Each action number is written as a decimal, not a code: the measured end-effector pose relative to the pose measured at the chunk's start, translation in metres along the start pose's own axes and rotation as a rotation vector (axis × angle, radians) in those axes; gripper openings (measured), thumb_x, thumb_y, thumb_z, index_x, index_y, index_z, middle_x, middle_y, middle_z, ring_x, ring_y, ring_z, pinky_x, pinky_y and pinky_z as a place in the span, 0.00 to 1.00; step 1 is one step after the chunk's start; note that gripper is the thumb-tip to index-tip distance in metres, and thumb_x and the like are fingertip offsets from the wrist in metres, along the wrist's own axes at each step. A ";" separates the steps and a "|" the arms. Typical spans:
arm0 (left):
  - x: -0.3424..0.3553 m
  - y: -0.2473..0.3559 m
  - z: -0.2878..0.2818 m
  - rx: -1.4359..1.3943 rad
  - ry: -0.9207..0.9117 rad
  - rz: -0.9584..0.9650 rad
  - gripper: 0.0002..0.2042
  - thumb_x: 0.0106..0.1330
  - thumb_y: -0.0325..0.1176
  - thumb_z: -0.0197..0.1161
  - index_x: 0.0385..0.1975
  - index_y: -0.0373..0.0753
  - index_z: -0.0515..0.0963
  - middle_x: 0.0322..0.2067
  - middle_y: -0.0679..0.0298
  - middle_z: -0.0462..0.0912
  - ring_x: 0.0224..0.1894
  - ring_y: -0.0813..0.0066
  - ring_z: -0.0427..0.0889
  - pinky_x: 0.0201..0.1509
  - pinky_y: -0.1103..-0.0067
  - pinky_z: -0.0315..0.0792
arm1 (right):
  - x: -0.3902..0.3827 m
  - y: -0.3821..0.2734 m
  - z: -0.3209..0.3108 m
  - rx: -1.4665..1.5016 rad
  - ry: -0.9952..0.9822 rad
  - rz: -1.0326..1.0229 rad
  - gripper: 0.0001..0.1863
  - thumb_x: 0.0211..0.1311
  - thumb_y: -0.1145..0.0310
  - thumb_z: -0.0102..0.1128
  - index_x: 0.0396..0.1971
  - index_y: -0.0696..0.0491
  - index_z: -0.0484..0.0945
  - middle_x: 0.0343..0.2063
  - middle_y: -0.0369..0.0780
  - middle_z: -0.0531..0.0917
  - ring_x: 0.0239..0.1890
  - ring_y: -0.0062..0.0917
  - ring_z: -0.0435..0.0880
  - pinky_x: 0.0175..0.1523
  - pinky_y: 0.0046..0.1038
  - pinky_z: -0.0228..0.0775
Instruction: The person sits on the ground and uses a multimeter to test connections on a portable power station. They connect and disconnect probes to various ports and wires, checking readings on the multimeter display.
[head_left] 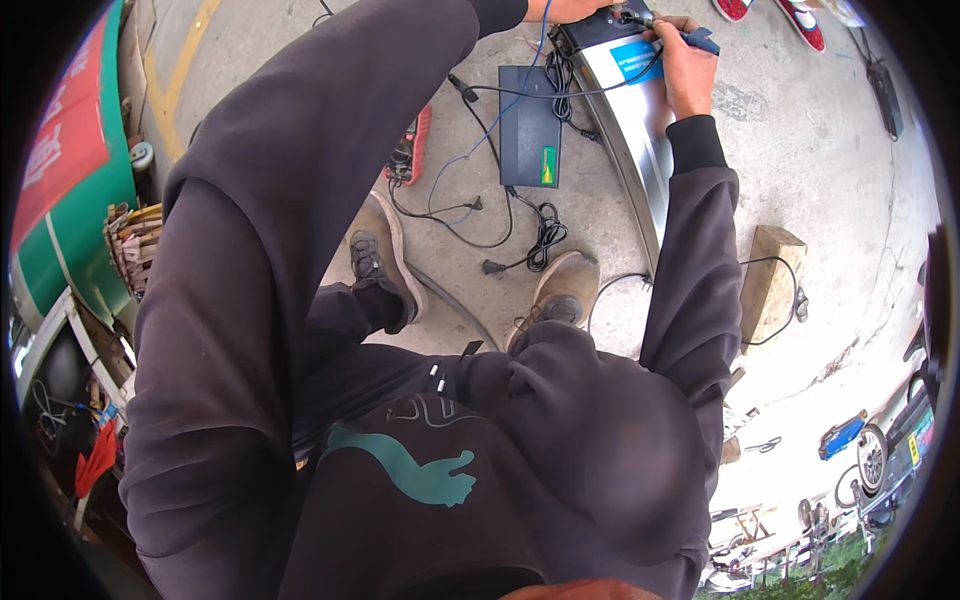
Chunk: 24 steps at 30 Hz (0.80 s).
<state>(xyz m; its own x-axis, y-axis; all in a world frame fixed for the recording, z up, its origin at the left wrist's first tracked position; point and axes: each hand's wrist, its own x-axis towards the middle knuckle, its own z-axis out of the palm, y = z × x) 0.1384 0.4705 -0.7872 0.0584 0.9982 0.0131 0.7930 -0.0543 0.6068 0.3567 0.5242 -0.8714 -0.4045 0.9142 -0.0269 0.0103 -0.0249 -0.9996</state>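
Observation:
My right hand grips a dark blue-handled tool at a connector on the black end of a long silver metal case with a blue label. My left hand, cropped by the top edge, is closed beside that end; what its fingers hold is too small to make out. Left of the case lies a black power brick with coiled black cables. A red multimeter, partly hidden by my left sleeve, is further left, and thin blue and black wires run between these things.
A wooden block lies right of the case. Red shoes of another person show at top right, near a black object. A red and green panel and clutter line the left side; parked two-wheelers are at lower right.

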 end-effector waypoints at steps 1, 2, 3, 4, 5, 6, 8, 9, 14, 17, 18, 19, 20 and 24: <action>0.005 0.005 0.008 -0.037 -0.033 0.000 0.15 0.68 0.40 0.59 0.35 0.30 0.79 0.33 0.40 0.83 0.41 0.41 0.83 0.43 0.58 0.75 | -0.007 -0.003 -0.007 -0.011 0.026 0.045 0.09 0.65 0.70 0.62 0.38 0.60 0.84 0.29 0.38 0.88 0.35 0.18 0.84 0.49 0.19 0.72; 0.012 0.011 0.015 -0.080 -0.046 0.018 0.14 0.67 0.39 0.59 0.35 0.30 0.79 0.33 0.41 0.83 0.41 0.40 0.83 0.43 0.58 0.75 | -0.011 -0.004 -0.016 -0.024 0.054 0.044 0.09 0.65 0.70 0.62 0.38 0.60 0.84 0.29 0.38 0.87 0.35 0.18 0.84 0.49 0.19 0.72; 0.012 0.009 0.014 -0.092 -0.031 0.040 0.14 0.67 0.38 0.58 0.35 0.30 0.79 0.33 0.41 0.83 0.41 0.40 0.83 0.43 0.58 0.75 | -0.011 -0.005 -0.015 -0.010 0.055 0.039 0.08 0.65 0.71 0.62 0.37 0.60 0.84 0.29 0.39 0.87 0.35 0.18 0.84 0.49 0.19 0.72; 0.011 0.006 0.014 -0.105 -0.018 0.062 0.14 0.67 0.38 0.58 0.35 0.30 0.79 0.34 0.41 0.83 0.40 0.40 0.83 0.43 0.58 0.75 | -0.010 -0.005 -0.013 0.004 0.056 0.034 0.08 0.65 0.71 0.61 0.37 0.60 0.84 0.29 0.39 0.87 0.35 0.18 0.84 0.49 0.19 0.72; 0.012 0.003 0.015 -0.119 -0.006 0.084 0.13 0.67 0.37 0.58 0.35 0.30 0.79 0.34 0.41 0.83 0.40 0.40 0.83 0.43 0.58 0.75 | -0.007 -0.006 -0.013 0.009 0.045 0.021 0.08 0.65 0.71 0.61 0.37 0.59 0.84 0.29 0.38 0.87 0.35 0.18 0.84 0.49 0.19 0.72; 0.012 0.005 0.015 -0.125 -0.018 0.069 0.13 0.66 0.36 0.57 0.35 0.30 0.79 0.34 0.40 0.83 0.40 0.40 0.83 0.43 0.58 0.76 | -0.007 -0.003 -0.016 0.011 0.042 0.013 0.08 0.65 0.71 0.61 0.37 0.59 0.84 0.29 0.38 0.87 0.35 0.18 0.83 0.50 0.19 0.72; 0.015 0.010 0.018 -0.159 -0.011 0.062 0.13 0.66 0.36 0.57 0.35 0.30 0.79 0.33 0.39 0.83 0.40 0.40 0.83 0.43 0.58 0.75 | -0.006 0.005 -0.024 0.030 0.048 -0.008 0.08 0.65 0.71 0.61 0.37 0.59 0.84 0.28 0.38 0.87 0.35 0.18 0.83 0.49 0.19 0.71; 0.012 0.007 0.016 -0.161 -0.004 0.041 0.13 0.66 0.36 0.57 0.34 0.29 0.78 0.33 0.39 0.83 0.41 0.40 0.83 0.43 0.58 0.75 | -0.005 0.004 -0.020 0.023 0.040 0.006 0.07 0.65 0.71 0.61 0.37 0.59 0.84 0.28 0.38 0.87 0.35 0.18 0.83 0.49 0.19 0.71; 0.014 -0.004 0.014 -0.029 0.010 0.075 0.15 0.66 0.39 0.58 0.35 0.30 0.79 0.32 0.39 0.83 0.38 0.39 0.83 0.42 0.56 0.75 | -0.007 -0.008 -0.011 -0.003 0.029 0.057 0.07 0.65 0.72 0.60 0.37 0.58 0.84 0.29 0.39 0.87 0.37 0.18 0.83 0.48 0.18 0.70; 0.014 -0.001 0.011 -0.081 -0.039 0.071 0.15 0.65 0.39 0.59 0.33 0.30 0.80 0.33 0.40 0.83 0.38 0.40 0.83 0.42 0.56 0.76 | -0.006 -0.006 -0.011 0.056 0.029 0.017 0.06 0.65 0.73 0.60 0.36 0.58 0.84 0.29 0.40 0.87 0.37 0.19 0.84 0.53 0.20 0.70; 0.016 0.000 0.016 -0.072 -0.045 0.076 0.14 0.65 0.39 0.59 0.33 0.30 0.80 0.33 0.40 0.83 0.38 0.40 0.83 0.42 0.57 0.76 | -0.010 -0.009 -0.011 0.043 0.050 0.027 0.06 0.65 0.74 0.60 0.36 0.58 0.84 0.29 0.40 0.87 0.37 0.19 0.84 0.54 0.20 0.70; 0.018 0.002 0.020 -0.064 -0.050 0.081 0.14 0.65 0.39 0.59 0.33 0.30 0.80 0.33 0.40 0.83 0.39 0.40 0.83 0.42 0.57 0.76 | -0.013 -0.012 -0.014 0.031 0.071 0.037 0.06 0.65 0.74 0.60 0.35 0.58 0.84 0.29 0.40 0.87 0.36 0.19 0.84 0.55 0.20 0.70; 0.021 0.003 0.025 -0.056 -0.056 0.087 0.14 0.65 0.39 0.59 0.32 0.31 0.80 0.33 0.41 0.83 0.39 0.40 0.83 0.43 0.57 0.76 | -0.014 -0.012 -0.018 0.031 0.079 0.059 0.06 0.65 0.74 0.60 0.35 0.58 0.84 0.28 0.39 0.87 0.35 0.18 0.83 0.48 0.19 0.71; 0.013 -0.001 0.013 -0.034 -0.014 0.084 0.14 0.65 0.38 0.58 0.32 0.32 0.81 0.33 0.42 0.84 0.40 0.42 0.83 0.43 0.58 0.76 | -0.014 -0.028 -0.003 -0.016 0.073 0.065 0.06 0.65 0.72 0.60 0.35 0.57 0.84 0.28 0.37 0.87 0.31 0.15 0.80 0.36 0.16 0.66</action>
<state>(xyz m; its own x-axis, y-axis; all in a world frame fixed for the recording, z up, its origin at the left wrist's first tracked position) 0.1463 0.4828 -0.7973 0.1329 0.9896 0.0543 0.7636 -0.1372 0.6309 0.3648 0.5135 -0.8426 -0.3351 0.9378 -0.0908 0.0494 -0.0787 -0.9957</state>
